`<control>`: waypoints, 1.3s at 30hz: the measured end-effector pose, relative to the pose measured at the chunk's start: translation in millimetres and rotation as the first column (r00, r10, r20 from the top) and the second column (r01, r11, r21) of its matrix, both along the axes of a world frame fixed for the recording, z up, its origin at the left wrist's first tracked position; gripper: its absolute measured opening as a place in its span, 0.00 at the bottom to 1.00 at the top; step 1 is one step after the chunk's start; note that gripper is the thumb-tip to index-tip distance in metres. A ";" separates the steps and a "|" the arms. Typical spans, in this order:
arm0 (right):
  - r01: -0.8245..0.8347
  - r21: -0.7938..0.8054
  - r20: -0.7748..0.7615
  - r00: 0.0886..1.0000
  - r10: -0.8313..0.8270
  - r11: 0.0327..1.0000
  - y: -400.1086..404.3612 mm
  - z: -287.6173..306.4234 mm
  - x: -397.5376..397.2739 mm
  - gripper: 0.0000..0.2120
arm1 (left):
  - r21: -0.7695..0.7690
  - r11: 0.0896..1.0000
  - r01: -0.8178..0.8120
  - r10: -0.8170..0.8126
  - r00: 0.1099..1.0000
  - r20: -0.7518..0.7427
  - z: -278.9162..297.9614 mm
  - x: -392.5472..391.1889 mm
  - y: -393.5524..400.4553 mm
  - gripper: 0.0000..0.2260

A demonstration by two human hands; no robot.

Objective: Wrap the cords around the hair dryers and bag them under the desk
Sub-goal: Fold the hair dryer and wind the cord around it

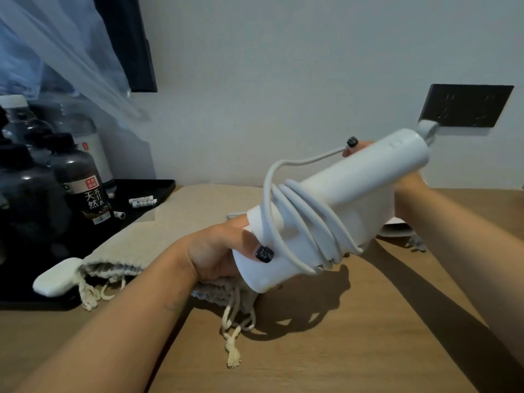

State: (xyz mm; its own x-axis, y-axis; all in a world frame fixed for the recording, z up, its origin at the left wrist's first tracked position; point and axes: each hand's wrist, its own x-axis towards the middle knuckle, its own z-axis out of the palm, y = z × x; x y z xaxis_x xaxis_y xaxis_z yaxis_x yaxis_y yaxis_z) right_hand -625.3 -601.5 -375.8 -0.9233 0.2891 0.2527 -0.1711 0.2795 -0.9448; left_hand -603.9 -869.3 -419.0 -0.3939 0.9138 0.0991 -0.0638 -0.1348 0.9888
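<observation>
The white hair dryer (pixel 340 205) is held in the air above the wooden desk (pixel 354 336), its long axis tilted from low on the person's left to high on the right, so the wide barrel end points down toward the left hand and the slim end rises toward the wall socket panel (pixel 467 106). Several turns of the grey-white cord (pixel 306 222) already circle the thick middle, and one loose loop arcs up and away to the right.

The left hand (pixel 218 251) is curled around the barrel end, thumb pressed on the casing. The right hand (pixel 357 148) reaches behind the slim end; its fingertips pinch the free run of cord (most of the hand is hidden by the dryer body).

Judging from this, the next turn depends on the right hand, since it has the free cord, carrying that cord across the axis while the left keeps the body steady.

Directly beneath lies a beige drawstring bag (pixel 175 222), its mouth toward the person, just beside a black tray (pixel 158 188) of dark bottles (pixel 82 177).
</observation>
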 end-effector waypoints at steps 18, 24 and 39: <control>0.059 0.347 -0.156 0.988 -0.004 0.936 -39.3 -31.9 10.9 0.12 | 0.323 0.852 -0.412 0.359 0.909 0.213 -6.0 -24.2 -0.4 0.28; 0.084 0.344 -0.172 0.985 -0.025 0.935 -36.6 -36.4 15.3 0.12 | 0.263 0.817 -0.514 0.425 0.844 0.329 -6.7 -17.3 8.3 0.20; 0.061 0.413 -0.179 0.984 0.015 0.909 -51.4 -51.6 28.2 0.12 | 0.125 0.678 -0.724 0.590 0.639 0.493 -0.3 -16.6 10.4 0.25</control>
